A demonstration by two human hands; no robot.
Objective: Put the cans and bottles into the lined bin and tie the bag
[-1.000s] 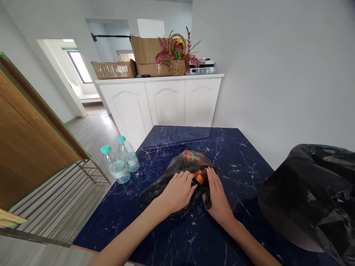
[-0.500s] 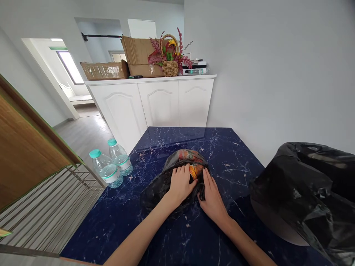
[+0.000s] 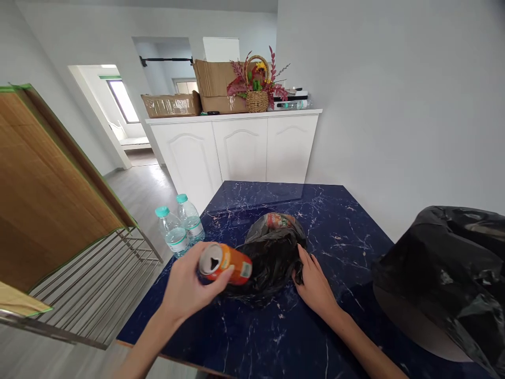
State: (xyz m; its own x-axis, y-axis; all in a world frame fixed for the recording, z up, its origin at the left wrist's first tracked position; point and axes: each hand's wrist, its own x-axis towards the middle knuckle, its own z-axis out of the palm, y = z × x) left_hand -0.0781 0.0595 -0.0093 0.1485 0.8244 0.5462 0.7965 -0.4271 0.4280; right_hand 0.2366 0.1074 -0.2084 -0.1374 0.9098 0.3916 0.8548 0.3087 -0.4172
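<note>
An orange can (image 3: 231,263) with its top opened is gripped in my left hand (image 3: 193,281), tilted, at the left side of a black plastic bag (image 3: 272,263). The bag lies crumpled on the dark blue marbled table (image 3: 252,337), and something red and patterned shows through its thin far part. My right hand (image 3: 313,279) pinches the bag's right edge. Two clear bottles with teal caps stand at the table's left edge, one (image 3: 173,234) nearer and one (image 3: 190,220) behind it.
A large bin lined with a black bag (image 3: 442,268) stands at the right. Left of the table is a metal rack (image 3: 90,295) with a wooden board (image 3: 51,184). Beyond, a white cabinet (image 3: 244,147) carries cardboard boxes (image 3: 171,105) and a flower basket (image 3: 257,101).
My left hand has moved left, away from the bag's opening, with the orange can now in its grasp. My right hand stays at the bag. The view has shifted left.
</note>
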